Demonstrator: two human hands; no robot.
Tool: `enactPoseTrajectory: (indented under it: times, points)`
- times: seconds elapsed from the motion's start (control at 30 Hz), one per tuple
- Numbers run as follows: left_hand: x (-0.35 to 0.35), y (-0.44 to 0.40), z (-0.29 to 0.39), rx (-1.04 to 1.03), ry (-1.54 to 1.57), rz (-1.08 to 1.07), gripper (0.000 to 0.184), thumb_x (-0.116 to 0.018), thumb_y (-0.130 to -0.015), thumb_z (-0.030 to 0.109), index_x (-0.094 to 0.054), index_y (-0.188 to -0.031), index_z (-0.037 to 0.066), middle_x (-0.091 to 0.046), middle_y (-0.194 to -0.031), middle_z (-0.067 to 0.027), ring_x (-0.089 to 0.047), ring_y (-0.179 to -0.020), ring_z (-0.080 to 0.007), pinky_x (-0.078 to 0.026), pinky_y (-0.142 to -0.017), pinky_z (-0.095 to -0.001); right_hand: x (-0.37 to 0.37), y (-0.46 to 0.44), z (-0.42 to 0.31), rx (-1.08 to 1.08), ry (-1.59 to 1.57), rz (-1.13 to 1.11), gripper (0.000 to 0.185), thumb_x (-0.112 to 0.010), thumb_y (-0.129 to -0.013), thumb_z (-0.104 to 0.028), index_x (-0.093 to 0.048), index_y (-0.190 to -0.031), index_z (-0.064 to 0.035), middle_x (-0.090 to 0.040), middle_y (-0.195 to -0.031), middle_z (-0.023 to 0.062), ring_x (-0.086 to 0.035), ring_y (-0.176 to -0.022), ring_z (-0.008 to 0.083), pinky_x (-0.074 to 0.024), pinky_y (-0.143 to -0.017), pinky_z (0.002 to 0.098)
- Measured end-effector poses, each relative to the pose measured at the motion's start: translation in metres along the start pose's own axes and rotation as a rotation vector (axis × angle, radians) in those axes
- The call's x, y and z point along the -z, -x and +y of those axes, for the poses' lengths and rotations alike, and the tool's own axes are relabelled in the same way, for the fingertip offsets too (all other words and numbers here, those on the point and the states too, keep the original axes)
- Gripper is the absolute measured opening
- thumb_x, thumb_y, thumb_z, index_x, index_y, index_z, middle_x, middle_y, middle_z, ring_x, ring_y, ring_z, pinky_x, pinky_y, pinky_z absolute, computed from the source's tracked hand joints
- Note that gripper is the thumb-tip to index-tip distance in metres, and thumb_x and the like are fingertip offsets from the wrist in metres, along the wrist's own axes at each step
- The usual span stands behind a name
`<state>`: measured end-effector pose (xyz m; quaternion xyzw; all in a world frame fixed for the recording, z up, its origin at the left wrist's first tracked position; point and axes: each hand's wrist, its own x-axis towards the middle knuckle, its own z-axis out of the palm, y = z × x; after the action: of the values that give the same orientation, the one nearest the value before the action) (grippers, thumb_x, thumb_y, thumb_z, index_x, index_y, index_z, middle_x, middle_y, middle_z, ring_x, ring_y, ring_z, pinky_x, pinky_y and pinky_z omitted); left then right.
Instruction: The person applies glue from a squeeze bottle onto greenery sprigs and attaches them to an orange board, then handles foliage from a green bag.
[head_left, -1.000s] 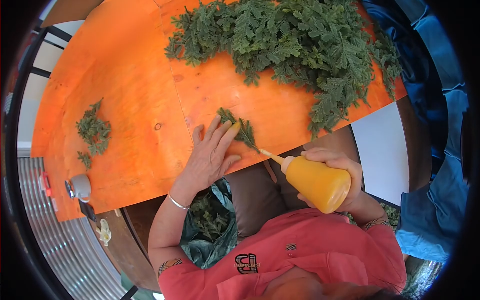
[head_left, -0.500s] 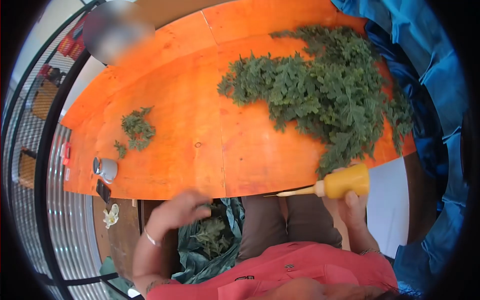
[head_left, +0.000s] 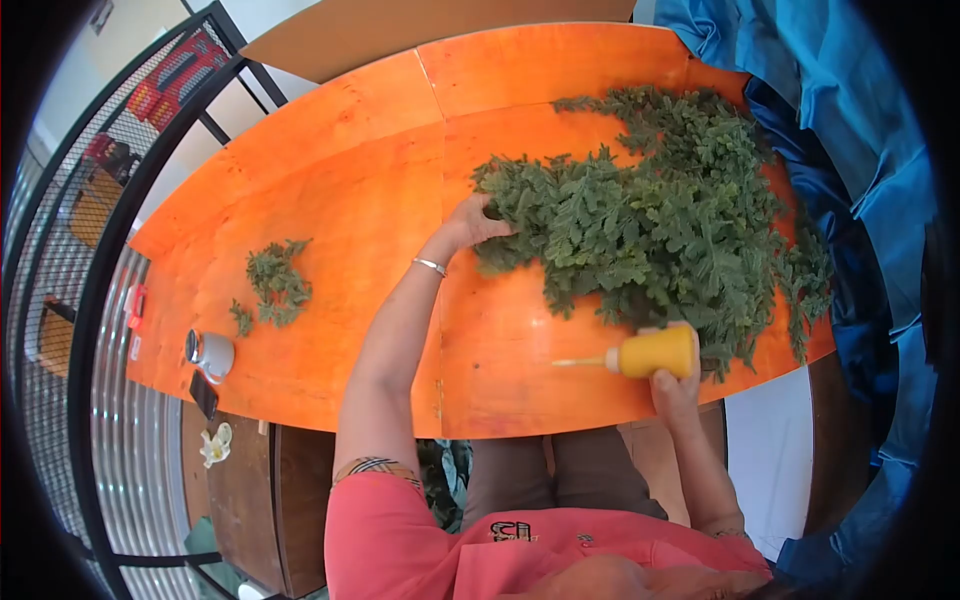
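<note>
My left hand (head_left: 476, 222) is at the left edge of a big pile of green leafy sprigs (head_left: 640, 210). Its thumb and fingers are spread at the outermost leaves, which partly hide the fingertips. In my right hand (head_left: 677, 380) is a yellow squeeze bottle (head_left: 650, 353) with a long thin nozzle pointing left. The bottle lies sideways in the grip, above the front part of the orange table (head_left: 380, 280) and just below the pile.
A small bunch of sprigs (head_left: 278, 285) lies on the table's left side. Near the front left corner are a grey mug (head_left: 212, 353) and a phone (head_left: 203, 395). Blue cloth (head_left: 850, 120) hangs along the right, and a black mesh rack (head_left: 70, 230) stands at left.
My left hand has moved from above my lap, forward and right, to the sprig pile. My right hand has shifted slightly left with the bottle. The blurred shape at the upper left is gone.
</note>
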<state>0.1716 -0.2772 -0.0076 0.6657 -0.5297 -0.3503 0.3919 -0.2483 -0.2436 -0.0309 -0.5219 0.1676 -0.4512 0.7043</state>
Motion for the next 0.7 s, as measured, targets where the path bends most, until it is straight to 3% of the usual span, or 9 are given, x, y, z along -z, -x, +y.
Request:
enactPoseTrajectory:
  times: [0.1,0.2,0.27,0.33,0.4,0.5,0.6,0.7]
  points:
    - [-0.023,0.035,0.002,0.029,-0.102,-0.050,0.051,-0.078,-0.075,0.023,-0.062,-0.119,0.002,-0.067,-0.112,-0.0114,-0.064,-0.099,-0.0226,-0.051,-0.088,-0.0343,0.003,-0.012,-0.003,-0.020,-0.182,-0.067,0.085,-0.081,-0.075,-0.037,-0.031,-0.137,-0.0061,-0.054,-0.124,0.0168,-0.057,-0.112,0.0245,-0.0468,-0.096,0.0393]
    - [-0.045,0.099,0.061,0.122,-0.329,-0.040,0.059,-0.078,-0.076,0.028,-0.057,-0.124,0.000,-0.068,-0.110,-0.0170,-0.066,-0.098,-0.0253,-0.051,-0.086,-0.0368,0.010,-0.007,-0.007,-0.071,-0.293,-0.105,0.084,-0.080,-0.076,-0.041,-0.032,-0.137,-0.0113,-0.054,-0.125,0.0135,-0.057,-0.111,0.0242,-0.0487,-0.094,0.0399]
    - [-0.047,0.134,0.085,0.123,-0.323,-0.028,0.063,-0.075,-0.081,0.034,-0.052,-0.128,-0.001,-0.066,-0.107,-0.0162,-0.064,-0.089,-0.0191,-0.051,-0.078,-0.0333,0.014,0.000,-0.013,-0.112,-0.360,-0.145,0.082,-0.079,-0.077,-0.042,-0.032,-0.137,-0.0136,-0.054,-0.125,0.0121,-0.058,-0.112,0.0258,-0.0518,-0.091,0.0421]
    - [-0.048,0.165,0.080,-0.016,-0.482,0.205,0.065,-0.073,-0.084,0.039,-0.049,-0.129,-0.001,-0.066,-0.099,-0.0161,-0.062,-0.081,-0.0160,-0.050,-0.070,-0.0316,0.014,0.007,-0.018,-0.122,-0.374,-0.119,0.082,-0.079,-0.077,-0.043,-0.032,-0.138,-0.0137,-0.054,-0.124,0.0121,-0.058,-0.111,0.0263,-0.0525,-0.091,0.0426]
    - [-0.053,0.192,0.056,-0.313,-0.797,0.658,0.066,-0.072,-0.084,0.041,-0.047,-0.128,-0.002,-0.065,-0.089,-0.0168,-0.061,-0.073,-0.0159,-0.048,-0.063,-0.0316,0.013,0.015,-0.025,-0.105,-0.388,-0.110,0.082,-0.079,-0.077,-0.042,-0.032,-0.138,-0.0130,-0.054,-0.125,0.0130,-0.059,-0.111,0.0263,-0.0538,-0.089,0.0430]
    - [-0.097,0.225,0.097,0.235,-0.366,0.413,0.061,-0.072,-0.083,0.039,-0.048,-0.122,-0.001,-0.065,-0.075,-0.0152,-0.061,-0.065,-0.0180,-0.047,-0.058,-0.0328,0.011,0.029,-0.035,-0.047,-0.394,-0.102,0.081,-0.079,-0.078,-0.040,-0.031,-0.138,-0.0116,-0.053,-0.125,0.0151,-0.059,-0.110,0.0259,-0.0559,-0.086,0.0431]
    - [-0.141,0.198,0.076,0.093,-0.238,0.586,0.054,-0.076,-0.080,0.029,-0.046,-0.114,-0.001,-0.061,-0.063,-0.0105,-0.060,-0.056,-0.0256,-0.047,-0.053,-0.0378,0.009,0.041,-0.043,-0.036,-0.370,-0.089,0.083,-0.079,-0.078,-0.041,-0.031,-0.138,-0.0116,-0.052,-0.126,0.0153,-0.059,-0.110,0.0256,-0.0563,-0.085,0.0419]
    - [-0.150,0.173,0.052,0.032,-0.104,0.644,0.053,-0.075,-0.079,0.015,-0.044,-0.118,0.000,-0.060,-0.063,-0.0112,-0.061,-0.057,-0.0249,-0.047,-0.054,-0.0366,0.003,0.053,-0.054,-0.048,-0.354,-0.060,0.085,-0.079,-0.077,-0.042,-0.030,-0.139,-0.0113,-0.052,-0.125,0.0152,-0.058,-0.109,0.0248,-0.0554,-0.085,0.0399]
